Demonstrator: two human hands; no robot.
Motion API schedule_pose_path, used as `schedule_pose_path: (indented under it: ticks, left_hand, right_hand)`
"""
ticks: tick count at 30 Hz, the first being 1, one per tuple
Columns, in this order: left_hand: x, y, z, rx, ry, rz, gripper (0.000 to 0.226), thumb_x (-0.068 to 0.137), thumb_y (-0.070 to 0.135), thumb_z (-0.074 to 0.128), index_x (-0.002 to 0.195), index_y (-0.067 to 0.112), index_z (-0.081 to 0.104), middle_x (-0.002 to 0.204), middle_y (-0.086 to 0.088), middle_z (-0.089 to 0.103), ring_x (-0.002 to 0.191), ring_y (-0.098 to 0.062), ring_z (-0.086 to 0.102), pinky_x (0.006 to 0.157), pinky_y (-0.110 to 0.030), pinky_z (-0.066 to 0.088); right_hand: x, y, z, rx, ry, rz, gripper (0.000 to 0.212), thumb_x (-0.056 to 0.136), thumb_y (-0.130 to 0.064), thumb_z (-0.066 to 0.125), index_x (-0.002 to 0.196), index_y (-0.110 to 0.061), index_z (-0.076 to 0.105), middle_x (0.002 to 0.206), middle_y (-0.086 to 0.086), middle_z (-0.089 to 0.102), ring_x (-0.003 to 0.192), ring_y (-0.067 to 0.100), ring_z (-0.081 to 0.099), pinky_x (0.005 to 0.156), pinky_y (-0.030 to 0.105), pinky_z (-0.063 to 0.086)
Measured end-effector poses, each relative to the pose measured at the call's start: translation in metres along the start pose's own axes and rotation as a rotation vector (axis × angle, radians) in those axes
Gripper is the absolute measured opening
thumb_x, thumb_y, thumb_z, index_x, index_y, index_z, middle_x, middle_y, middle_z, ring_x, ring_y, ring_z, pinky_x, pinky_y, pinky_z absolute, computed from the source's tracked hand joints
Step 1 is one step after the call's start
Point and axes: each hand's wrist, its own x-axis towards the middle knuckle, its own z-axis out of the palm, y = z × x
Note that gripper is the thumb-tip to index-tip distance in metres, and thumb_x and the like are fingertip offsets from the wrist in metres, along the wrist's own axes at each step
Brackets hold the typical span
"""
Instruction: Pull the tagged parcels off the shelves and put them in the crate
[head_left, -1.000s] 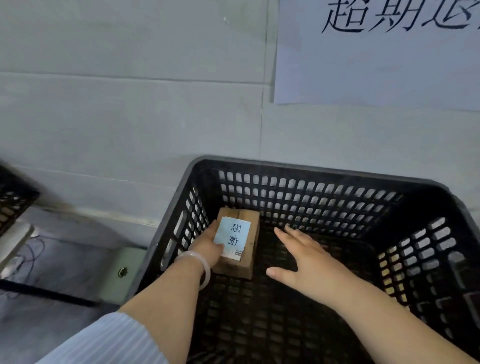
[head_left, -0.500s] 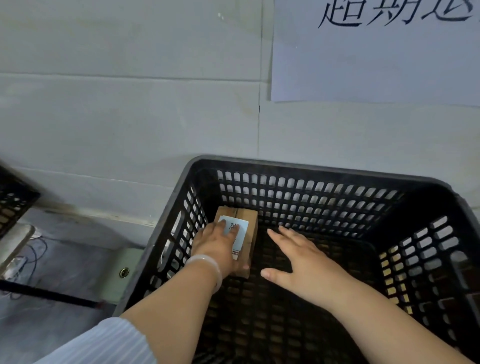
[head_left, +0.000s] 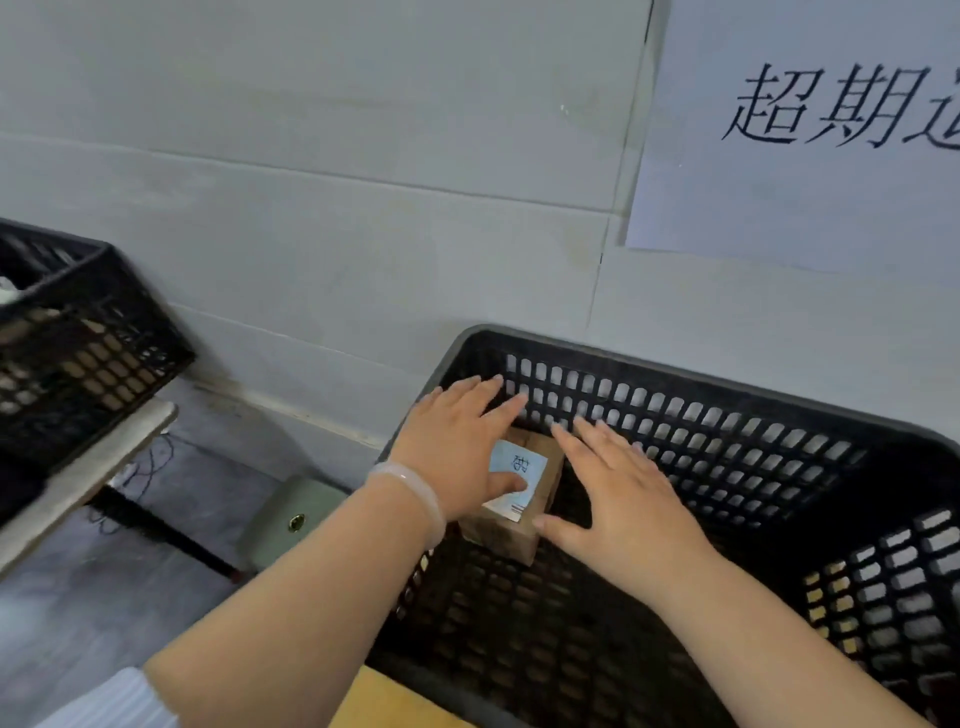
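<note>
A small brown cardboard parcel (head_left: 540, 512) with a pale blue tag (head_left: 522, 467) lies on the floor of the black lattice crate (head_left: 727, 415), in its far left corner. My left hand (head_left: 457, 447) is spread flat over the parcel's left side, fingers straight, thumb on the tag. My right hand (head_left: 618, 488) is open just to the parcel's right, fingers stretched toward the crate's back wall, thumb near the parcel's front corner.
A second black crate (head_left: 88, 332) stands on a pale table (head_left: 78, 478) at the left. The white tiled wall rises right behind the crate, with a paper sign (head_left: 810, 135) at top right. Grey floor, cables and a yellow surface (head_left: 389, 701) lie below.
The view has swung left. My left hand has lifted from gripping the parcel's side to lying flat with spread fingers. My right hand has moved up beside the parcel.
</note>
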Motion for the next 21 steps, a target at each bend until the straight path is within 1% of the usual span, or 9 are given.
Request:
schedule_pose_path:
  ticks: [2, 5, 8, 10, 12, 14, 16, 18, 21]
  left_hand:
    - [-0.034, -0.022, -0.026, 0.052, 0.105, -0.059, 0.092, 0.082, 0.071, 0.053, 0.155, 0.040, 0.006, 0.165, 0.004, 0.007, 0.151, -0.021, 0.007, 0.122, -0.045, 0.009]
    - [-0.099, -0.058, -0.060, 0.114, 0.180, -0.248, 0.094, 0.082, 0.073, 0.051, 0.154, 0.042, 0.001, 0.166, 0.004, 0.000, 0.151, -0.020, 0.003, 0.122, -0.045, 0.005]
    - [-0.181, -0.089, -0.084, 0.149, 0.265, -0.408, 0.093, 0.081, 0.076, 0.048, 0.154, 0.043, -0.001, 0.166, 0.004, -0.003, 0.152, -0.021, 0.001, 0.122, -0.047, 0.002]
    - [-0.247, -0.105, -0.095, 0.169, 0.328, -0.514, 0.093, 0.081, 0.076, 0.048, 0.154, 0.042, 0.001, 0.166, 0.003, -0.002, 0.152, -0.021, 0.000, 0.121, -0.047, 0.000]
    - [-0.321, -0.119, -0.104, 0.189, 0.352, -0.645, 0.094, 0.081, 0.077, 0.047, 0.154, 0.042, 0.000, 0.166, 0.003, -0.002, 0.152, -0.021, 0.000, 0.120, -0.047, 0.000]
    - [-0.397, -0.128, -0.109, 0.205, 0.352, -0.780, 0.094, 0.082, 0.077, 0.045, 0.154, 0.043, -0.004, 0.166, 0.003, -0.003, 0.152, -0.020, -0.002, 0.120, -0.047, -0.001]
    - [-0.473, -0.128, -0.114, 0.217, 0.371, -0.907, 0.092, 0.082, 0.075, 0.047, 0.154, 0.042, -0.001, 0.166, 0.004, -0.001, 0.152, -0.020, -0.002, 0.121, -0.048, 0.000]
    - [-0.543, -0.121, -0.119, 0.244, 0.415, -1.040, 0.090, 0.083, 0.073, 0.050, 0.154, 0.042, 0.004, 0.165, 0.004, 0.004, 0.152, -0.019, 0.001, 0.121, -0.048, 0.001]
    - [-0.638, -0.097, -0.131, 0.313, 0.398, -1.248, 0.088, 0.083, 0.074, 0.048, 0.154, 0.043, 0.004, 0.165, 0.005, 0.004, 0.152, -0.017, 0.000, 0.120, -0.048, -0.001]
  right_hand:
    - [0.006, -0.029, -0.015, -0.007, 0.063, -0.094, 0.096, 0.077, -0.079, 0.042, 0.152, -0.039, -0.003, 0.162, -0.010, -0.005, 0.147, 0.009, -0.009, 0.118, 0.037, -0.003]
    - [0.009, -0.086, -0.031, 0.022, 0.162, -0.248, 0.094, 0.078, -0.080, 0.039, 0.152, -0.040, -0.001, 0.162, -0.012, -0.006, 0.144, 0.002, -0.014, 0.117, 0.033, -0.005]
    - [-0.002, -0.162, -0.031, 0.003, 0.239, -0.429, 0.091, 0.080, -0.078, 0.037, 0.153, -0.038, 0.000, 0.161, -0.013, -0.005, 0.145, 0.004, -0.015, 0.116, 0.031, -0.010]
    - [-0.018, -0.220, -0.021, 0.021, 0.226, -0.555, 0.091, 0.079, -0.077, 0.034, 0.152, -0.038, -0.004, 0.161, -0.011, -0.005, 0.146, 0.008, -0.013, 0.117, 0.032, -0.009]
    - [-0.040, -0.279, -0.005, 0.041, 0.174, -0.680, 0.092, 0.079, -0.077, 0.036, 0.150, -0.041, -0.010, 0.162, -0.009, -0.009, 0.146, 0.009, -0.014, 0.119, 0.035, -0.007]
    - [-0.065, -0.335, 0.015, 0.044, 0.121, -0.798, 0.095, 0.080, -0.077, 0.041, 0.150, -0.041, -0.012, 0.159, -0.012, -0.017, 0.141, 0.003, -0.024, 0.118, 0.034, -0.010]
    - [-0.095, -0.390, 0.034, 0.032, 0.081, -0.915, 0.096, 0.080, -0.075, 0.045, 0.150, -0.040, -0.012, 0.157, -0.013, -0.023, 0.136, 0.001, -0.031, 0.118, 0.035, -0.013]
    - [-0.125, -0.443, 0.047, 0.046, 0.064, -1.026, 0.097, 0.081, -0.073, 0.048, 0.151, -0.040, -0.011, 0.159, -0.011, -0.021, 0.139, 0.004, -0.029, 0.117, 0.037, -0.014]
    - [-0.180, -0.516, 0.061, 0.072, 0.030, -1.194, 0.098, 0.082, -0.072, 0.048, 0.151, -0.039, -0.014, 0.160, -0.009, -0.020, 0.145, 0.011, -0.024, 0.119, 0.041, -0.011]
